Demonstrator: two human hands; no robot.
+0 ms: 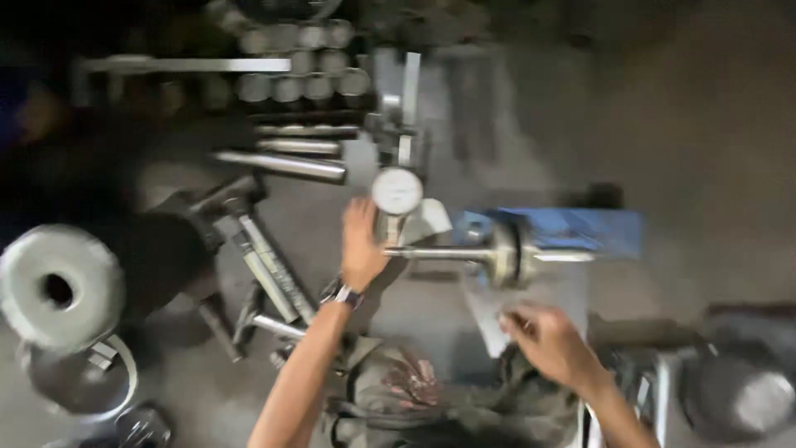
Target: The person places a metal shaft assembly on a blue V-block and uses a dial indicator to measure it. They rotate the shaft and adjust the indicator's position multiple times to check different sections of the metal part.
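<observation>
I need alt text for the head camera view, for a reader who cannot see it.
Seen from above, a person's left hand rests beside a round dial gauge over a horizontal metal shaft, while the right hand hovers below it. Metal rods and a large metal ring lie on the grey floor; the picture is blurred.

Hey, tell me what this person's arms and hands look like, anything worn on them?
Both forearms are bare, with no sleeves in view and no gloves on either hand. The left hand has a wristwatch with a dark band strapped at the wrist. The right hand wears nothing that shows. The picture is blurred, so rings or finer marks cannot be made out.
</observation>
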